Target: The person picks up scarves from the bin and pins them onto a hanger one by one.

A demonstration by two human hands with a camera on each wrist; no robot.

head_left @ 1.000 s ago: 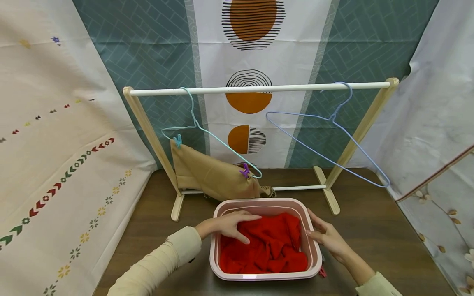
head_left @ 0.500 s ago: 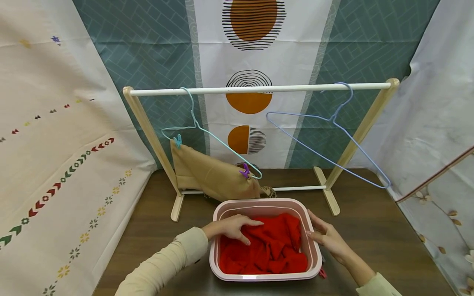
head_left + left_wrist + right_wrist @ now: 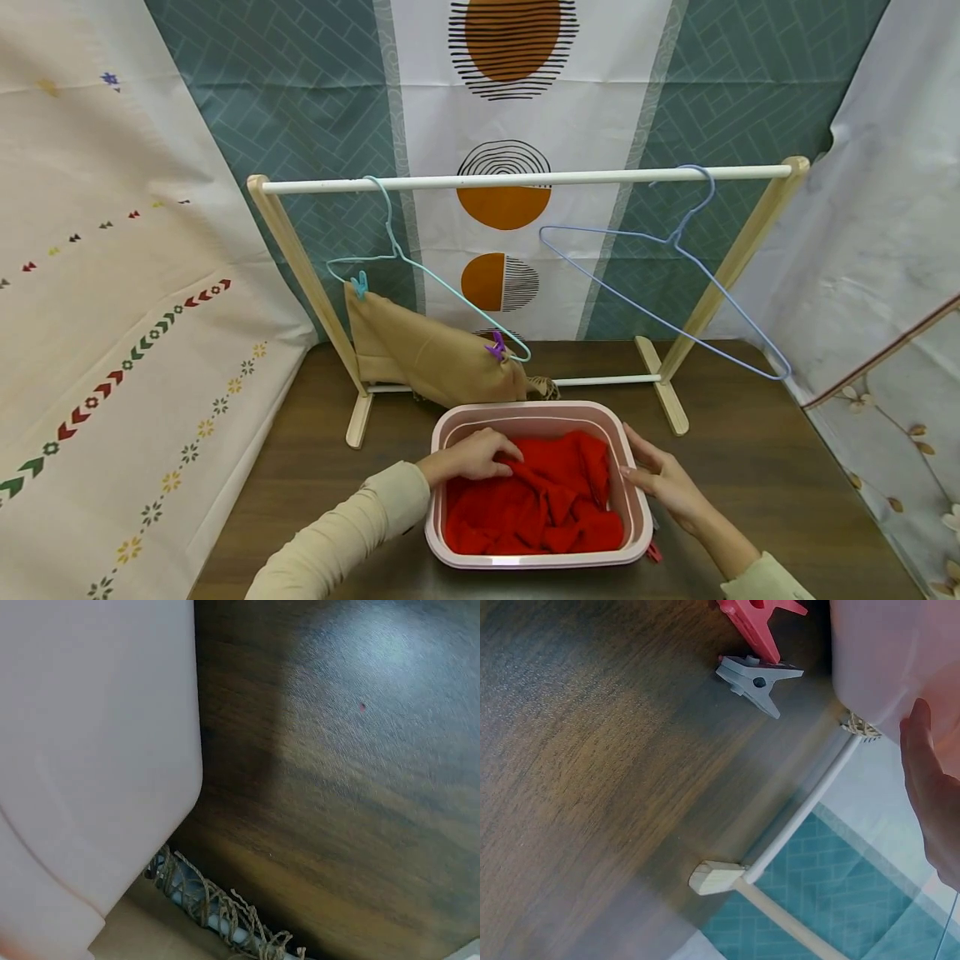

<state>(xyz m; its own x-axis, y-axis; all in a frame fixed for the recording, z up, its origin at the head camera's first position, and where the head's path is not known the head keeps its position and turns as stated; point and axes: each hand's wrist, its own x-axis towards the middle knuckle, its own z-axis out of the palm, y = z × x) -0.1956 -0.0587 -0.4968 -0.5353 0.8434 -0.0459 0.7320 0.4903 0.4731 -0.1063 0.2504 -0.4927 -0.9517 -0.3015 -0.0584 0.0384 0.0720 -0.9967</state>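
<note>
A pink plastic basin [image 3: 540,562] stands on the table with a crumpled red cloth [image 3: 547,508] inside. My left hand [image 3: 471,456] reaches over its left side, fingers and thumb bent together on the cloth near the back left. At the right side my right hand [image 3: 667,483] holds the basin's rim, thumb over the edge and fingers along the outer wall. That hand [image 3: 934,795] shows against the pink wall in the right wrist view. The left wrist view catches mostly the basin's outer wall [image 3: 97,735].
Behind stands a drying rack [image 3: 525,180] with a teal hanger [image 3: 435,279], a tan cloth [image 3: 420,342] clipped on it, and a bare blue hanger [image 3: 615,292]. A red clothespin [image 3: 754,626] and a grey clothespin [image 3: 756,681] lie right of the basin.
My left hand has moved slightly right and deeper into the basin. Its spread fingers have closed in on the red cloth. The right hand stays at the rim.
</note>
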